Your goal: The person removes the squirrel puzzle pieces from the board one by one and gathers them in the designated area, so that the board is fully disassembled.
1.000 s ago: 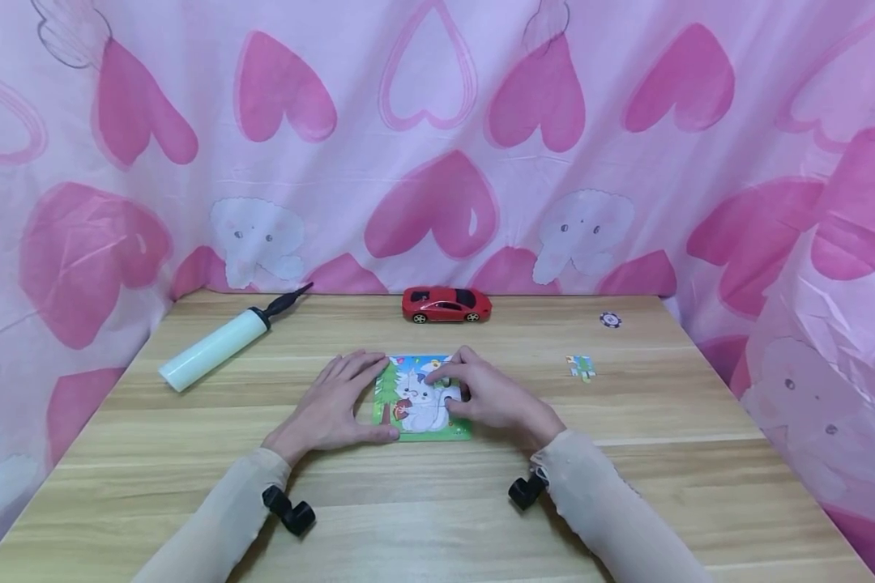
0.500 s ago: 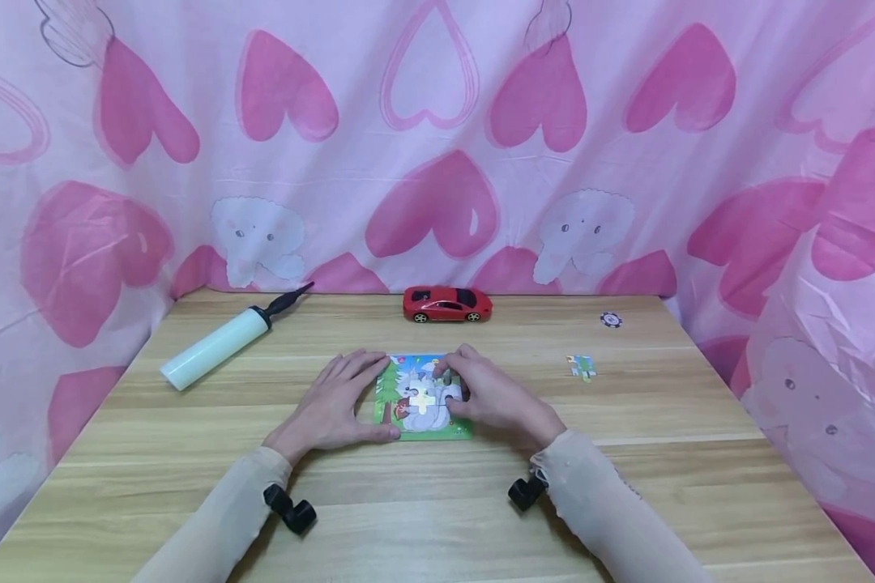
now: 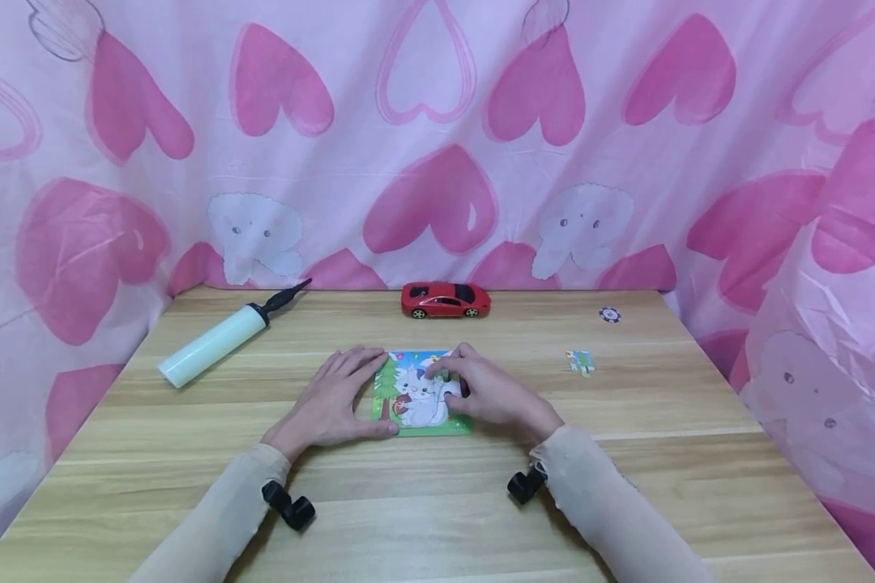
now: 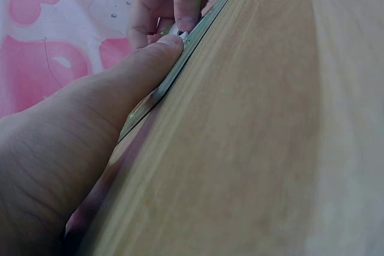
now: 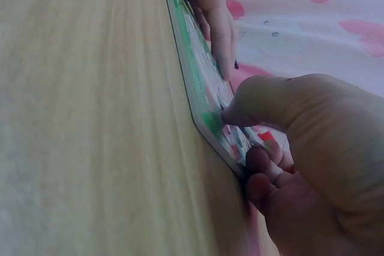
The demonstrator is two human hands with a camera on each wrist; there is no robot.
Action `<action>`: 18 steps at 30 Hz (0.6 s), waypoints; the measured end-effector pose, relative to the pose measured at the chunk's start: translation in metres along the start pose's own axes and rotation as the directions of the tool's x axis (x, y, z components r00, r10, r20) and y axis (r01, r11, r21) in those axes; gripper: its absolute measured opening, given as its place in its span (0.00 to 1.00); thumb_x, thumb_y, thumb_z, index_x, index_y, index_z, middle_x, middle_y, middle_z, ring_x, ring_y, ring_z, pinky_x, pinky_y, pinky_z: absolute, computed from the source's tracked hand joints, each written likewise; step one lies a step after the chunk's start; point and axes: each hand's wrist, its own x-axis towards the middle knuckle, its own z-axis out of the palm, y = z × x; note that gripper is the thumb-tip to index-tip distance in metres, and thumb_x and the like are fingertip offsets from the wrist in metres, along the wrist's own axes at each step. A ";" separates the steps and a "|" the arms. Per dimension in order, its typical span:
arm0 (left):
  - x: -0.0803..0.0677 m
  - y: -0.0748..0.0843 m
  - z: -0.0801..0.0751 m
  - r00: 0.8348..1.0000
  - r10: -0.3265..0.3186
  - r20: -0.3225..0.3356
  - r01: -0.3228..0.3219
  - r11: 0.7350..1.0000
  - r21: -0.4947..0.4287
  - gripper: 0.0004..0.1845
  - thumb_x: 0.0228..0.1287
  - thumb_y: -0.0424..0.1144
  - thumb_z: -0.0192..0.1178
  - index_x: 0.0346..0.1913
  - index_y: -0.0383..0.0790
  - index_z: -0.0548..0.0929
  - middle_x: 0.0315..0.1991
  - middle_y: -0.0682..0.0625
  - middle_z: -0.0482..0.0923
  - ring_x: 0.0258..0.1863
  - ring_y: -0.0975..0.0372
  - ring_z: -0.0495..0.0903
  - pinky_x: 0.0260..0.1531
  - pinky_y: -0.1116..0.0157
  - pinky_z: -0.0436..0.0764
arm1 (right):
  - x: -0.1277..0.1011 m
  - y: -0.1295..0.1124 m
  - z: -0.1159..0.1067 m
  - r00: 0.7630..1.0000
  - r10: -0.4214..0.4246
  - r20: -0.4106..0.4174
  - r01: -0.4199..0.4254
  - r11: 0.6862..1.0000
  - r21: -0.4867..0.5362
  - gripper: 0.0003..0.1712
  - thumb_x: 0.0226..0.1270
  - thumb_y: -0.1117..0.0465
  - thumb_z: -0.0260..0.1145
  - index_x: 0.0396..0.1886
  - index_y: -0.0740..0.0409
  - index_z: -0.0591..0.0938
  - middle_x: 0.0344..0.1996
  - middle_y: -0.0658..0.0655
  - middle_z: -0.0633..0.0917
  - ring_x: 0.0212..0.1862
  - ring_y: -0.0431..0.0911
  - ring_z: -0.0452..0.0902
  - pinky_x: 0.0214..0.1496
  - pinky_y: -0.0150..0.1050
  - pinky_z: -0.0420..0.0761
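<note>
A small square jigsaw puzzle (image 3: 420, 413), showing a white squirrel beside a green tree, lies on the wooden table. My left hand (image 3: 328, 398) spans its left side: the thumb presses the lower edge and straight fingers lie at the upper left corner. Over the puzzle's right side, my right hand (image 3: 497, 393) is bent, thumb and index finger on the picture about a piece's width apart. In the right wrist view the right thumb (image 5: 243, 107) touches the puzzle's face, while other fingers (image 5: 261, 169) curl at its right edge. The right hand covers part of the picture.
A loose clump of puzzle pieces (image 3: 580, 362) lies to the right, with a poker chip (image 3: 609, 315) farther back. A red toy car (image 3: 446, 300) stands near the back edge. At the left lies a pale hand pump (image 3: 215, 344). A pink heart-print curtain (image 3: 430, 202) hangs behind.
My right index finger drew back toward the thumb half a second ago and is now stretched out again over the squirrel. The left hand stays at the puzzle's left side.
</note>
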 end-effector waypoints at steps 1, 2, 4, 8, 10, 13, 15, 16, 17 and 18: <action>0.000 0.000 0.000 1.000 -0.001 0.001 0.001 1.000 0.001 0.68 0.53 0.87 0.67 0.90 0.51 0.63 0.89 0.51 0.59 0.90 0.46 0.52 0.89 0.36 0.45 | 0.000 -0.001 -0.001 1.000 0.010 -0.007 -0.010 1.000 0.009 0.27 0.79 0.58 0.75 0.74 0.42 0.83 0.56 0.50 0.76 0.55 0.46 0.75 0.55 0.41 0.84; 0.000 0.000 0.000 1.000 -0.002 0.003 0.002 1.000 0.003 0.68 0.53 0.87 0.67 0.90 0.51 0.63 0.89 0.51 0.59 0.90 0.46 0.52 0.89 0.36 0.45 | -0.001 -0.001 -0.001 1.000 0.022 -0.014 -0.021 1.000 0.018 0.28 0.78 0.58 0.77 0.74 0.43 0.83 0.55 0.49 0.77 0.55 0.46 0.76 0.55 0.41 0.85; 0.000 -0.001 0.000 1.000 -0.005 0.003 0.005 1.000 0.005 0.68 0.53 0.87 0.67 0.90 0.51 0.63 0.89 0.51 0.59 0.90 0.46 0.52 0.89 0.36 0.45 | -0.002 -0.002 -0.003 0.998 0.050 -0.026 -0.049 0.998 0.038 0.28 0.76 0.57 0.79 0.71 0.45 0.83 0.55 0.48 0.78 0.55 0.46 0.76 0.56 0.40 0.85; 0.001 -0.001 0.000 1.000 -0.007 0.000 0.007 1.000 0.005 0.68 0.53 0.87 0.67 0.90 0.52 0.63 0.89 0.51 0.59 0.90 0.47 0.52 0.89 0.36 0.45 | -0.005 -0.003 -0.009 0.997 0.069 -0.025 -0.067 0.996 0.064 0.24 0.73 0.57 0.81 0.66 0.42 0.87 0.53 0.47 0.79 0.53 0.47 0.78 0.55 0.41 0.86; 0.001 -0.001 0.000 1.000 -0.008 0.001 0.008 1.000 0.004 0.68 0.53 0.87 0.67 0.90 0.52 0.63 0.89 0.51 0.59 0.90 0.47 0.51 0.89 0.37 0.45 | -0.006 -0.004 -0.011 0.998 0.064 -0.018 -0.063 0.996 0.068 0.24 0.74 0.58 0.81 0.66 0.42 0.87 0.53 0.46 0.79 0.54 0.47 0.77 0.55 0.42 0.86; 0.001 -0.001 0.000 1.000 -0.007 0.002 0.007 1.000 0.003 0.68 0.53 0.87 0.67 0.90 0.51 0.62 0.89 0.51 0.59 0.90 0.47 0.51 0.90 0.37 0.44 | -0.007 -0.003 -0.013 0.998 0.057 -0.012 -0.056 0.996 0.064 0.24 0.75 0.60 0.80 0.67 0.42 0.87 0.53 0.47 0.79 0.54 0.47 0.77 0.55 0.41 0.87; 0.001 -0.001 0.000 1.000 -0.008 0.002 0.008 1.000 0.002 0.68 0.52 0.87 0.67 0.90 0.51 0.62 0.89 0.51 0.59 0.90 0.47 0.51 0.90 0.37 0.44 | -0.007 -0.003 -0.013 0.999 0.049 -0.013 -0.048 0.997 0.058 0.24 0.75 0.61 0.79 0.67 0.43 0.87 0.53 0.47 0.79 0.53 0.47 0.77 0.54 0.40 0.87; 0.001 -0.001 0.001 1.000 -0.008 0.002 0.008 1.000 0.002 0.68 0.52 0.87 0.67 0.90 0.51 0.63 0.89 0.51 0.59 0.90 0.47 0.51 0.90 0.37 0.44 | -0.007 -0.002 -0.013 0.999 0.043 -0.015 -0.042 0.998 0.053 0.24 0.75 0.62 0.79 0.67 0.44 0.87 0.53 0.48 0.78 0.53 0.46 0.77 0.54 0.39 0.87; 0.001 -0.001 0.001 1.000 -0.008 0.002 0.008 1.000 0.002 0.68 0.52 0.87 0.67 0.90 0.51 0.63 0.89 0.51 0.59 0.90 0.47 0.51 0.90 0.37 0.44 | -0.006 -0.002 -0.013 0.999 0.036 -0.018 -0.035 0.998 0.047 0.24 0.75 0.62 0.79 0.67 0.44 0.87 0.53 0.48 0.78 0.53 0.47 0.77 0.54 0.39 0.87; 0.001 -0.001 0.001 1.000 -0.009 0.003 0.009 1.000 0.003 0.68 0.52 0.87 0.67 0.90 0.51 0.63 0.89 0.51 0.59 0.90 0.47 0.51 0.90 0.37 0.44 | -0.006 -0.001 -0.013 0.999 0.032 -0.022 -0.031 0.999 0.044 0.25 0.74 0.63 0.79 0.67 0.44 0.87 0.53 0.48 0.78 0.52 0.47 0.77 0.53 0.38 0.87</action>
